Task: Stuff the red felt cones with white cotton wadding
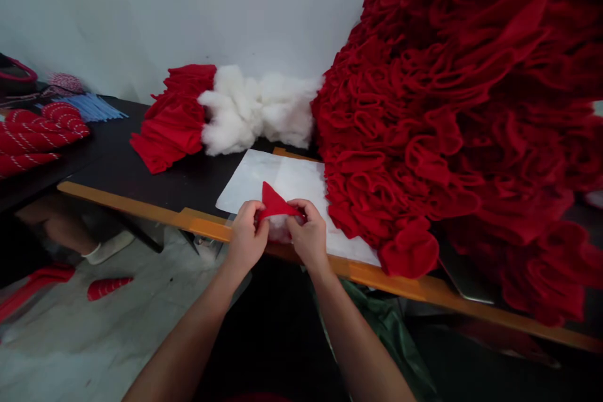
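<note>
A small red felt cone or triangle (276, 204) stands between my left hand (247, 233) and my right hand (308, 232), its point up. Both hands pinch its lower edges, and a tuft of white stuffing (279, 229) shows below it. Under my hands lies a white sheet (282, 185) on a black table with an orange wooden edge (141, 208). A large heap of ruffled red fabric (447, 125) rises just right of my right hand. Beyond the sheet sit a pile of white stuffing (254, 110) and a stack of red cloth (176, 119).
At the far left, red pieces with white stripes (38, 135) and a bundle of blue strips (94, 107) lie on the table. A striped red piece (107, 287) lies on the grey floor. Below the table, a person's bare leg (59, 229) shows. A white wall stands behind.
</note>
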A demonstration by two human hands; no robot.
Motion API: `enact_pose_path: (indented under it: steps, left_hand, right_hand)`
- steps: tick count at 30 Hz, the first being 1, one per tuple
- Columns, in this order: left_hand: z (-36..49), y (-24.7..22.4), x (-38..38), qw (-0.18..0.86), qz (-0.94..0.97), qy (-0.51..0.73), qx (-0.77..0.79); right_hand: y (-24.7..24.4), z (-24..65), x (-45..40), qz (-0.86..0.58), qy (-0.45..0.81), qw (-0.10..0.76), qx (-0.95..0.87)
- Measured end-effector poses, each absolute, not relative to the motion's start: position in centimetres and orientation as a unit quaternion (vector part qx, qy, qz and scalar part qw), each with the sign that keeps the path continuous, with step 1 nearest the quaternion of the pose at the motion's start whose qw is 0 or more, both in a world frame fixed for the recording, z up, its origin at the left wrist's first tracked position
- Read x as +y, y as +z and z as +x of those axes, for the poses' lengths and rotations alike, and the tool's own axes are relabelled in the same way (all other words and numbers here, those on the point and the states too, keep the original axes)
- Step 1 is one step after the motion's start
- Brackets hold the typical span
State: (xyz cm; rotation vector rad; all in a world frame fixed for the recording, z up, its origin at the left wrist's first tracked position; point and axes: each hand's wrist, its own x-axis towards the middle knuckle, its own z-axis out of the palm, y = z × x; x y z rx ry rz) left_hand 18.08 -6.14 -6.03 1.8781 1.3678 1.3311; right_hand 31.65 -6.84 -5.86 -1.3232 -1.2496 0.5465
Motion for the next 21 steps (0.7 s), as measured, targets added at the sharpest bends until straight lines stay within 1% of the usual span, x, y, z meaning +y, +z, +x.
enact_pose_path:
  steps: [3, 5, 7, 9, 12, 14, 16, 18, 21]
  left_hand:
    - [17.7, -6.1, -6.5, 0.234, 0.698, 0.47, 0.487]
    - [17.4, -5.7, -6.7, 0.235, 0.712, 0.465, 0.471]
    - [17.3, -5.3, -6.6, 0.219, 0.721, 0.471, 0.459]
    - [17.3, -5.0, -6.4, 0.184, 0.73, 0.474, 0.457]
    - [17.4, -5.0, -5.9, 0.139, 0.73, 0.477, 0.47]
    - [17.5, -5.3, -5.7, 0.131, 0.71, 0.495, 0.483]
    - [17.4, -5.7, -5.8, 0.14, 0.696, 0.505, 0.491]
    - [17.4, -6.1, -6.1, 0.164, 0.682, 0.508, 0.5]
    - [16.9, -6.5, -6.6, 0.216, 0.656, 0.503, 0.519]
  right_hand:
    - [-6.1, 31.3, -6.5, -0.595, 0.127, 0.587, -0.534]
    - [-6.0, 31.2, -6.4, -0.583, 0.103, 0.584, -0.555]
    - [-5.6, 31.2, -6.6, -0.557, 0.109, 0.582, -0.582]
    - [-5.3, 31.1, -6.9, -0.527, 0.137, 0.582, -0.604]
    - [-5.2, 31.2, -7.4, -0.482, 0.244, 0.594, -0.596]
    - [-5.5, 31.3, -7.5, -0.471, 0.32, 0.605, -0.557]
    - [-5.9, 31.3, -7.4, -0.491, 0.355, 0.602, -0.52]
    - [-6.1, 31.1, -7.1, -0.534, 0.31, 0.593, -0.517]
    - [-6.1, 30.3, -6.5, -0.562, 0.16, 0.589, -0.558]
